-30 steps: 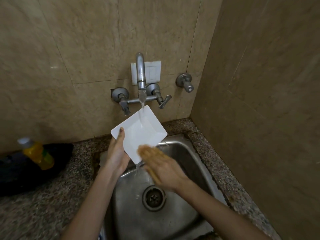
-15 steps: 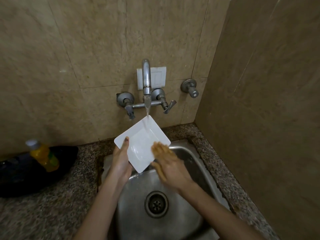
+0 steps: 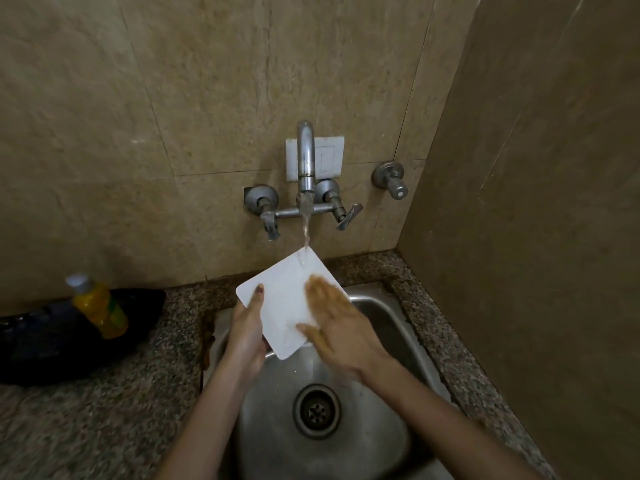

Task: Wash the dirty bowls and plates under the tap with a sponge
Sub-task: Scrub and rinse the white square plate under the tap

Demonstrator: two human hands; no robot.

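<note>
Plate (image 3: 284, 299) — white, square — sits tilted over the sink (image 3: 398, 327) under the running tap (image 3: 306, 168). Left hand (image 3: 247, 337) fingers grip its left edge. Right hand (image 3: 343, 337), fingers flat and empty, has moved from the lower corner onto the face — rinsing, no sponge visible.

Both arms are bare to the frame's edge: the left forearm (image 3: 204, 420) and the right forearm (image 3: 450, 424). The left grip (image 3: 247, 337) shows a dark thumbnail (image 3: 259, 289). The right grip (image 3: 346, 337) is blurred, its fingers (image 3: 317, 287) too smeared to make out detail.
</note>
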